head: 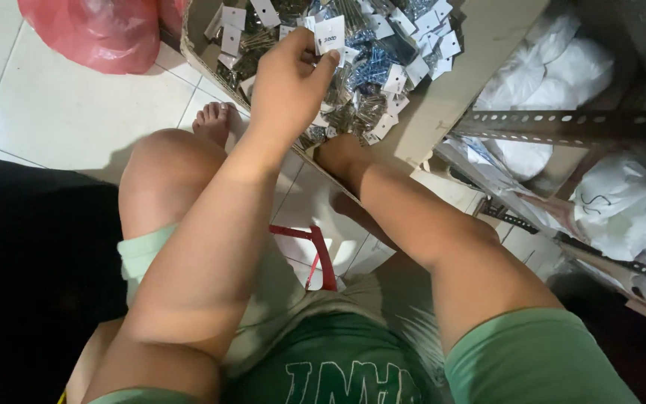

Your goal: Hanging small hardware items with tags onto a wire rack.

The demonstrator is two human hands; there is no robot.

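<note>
My left hand [291, 78] reaches over a cardboard box [457, 67] full of small packets of metal hardware with white card tags [383, 60]. Its thumb and fingers pinch one white tag [330, 35] at the top of the pile. My right hand [340, 155] rests at the box's near edge. Its fingers are tucked out of sight among the packets, so I cannot see whether it grips anything. My bare knee [164, 173] and foot [217, 120] lie on the tiled floor just left of the box.
A red plastic bag [95, 30] lies on the white floor tiles at top left. A slotted metal shelf rack [562, 126] with white bags [622, 202] stands at right. A red frame [321, 254] shows under my legs.
</note>
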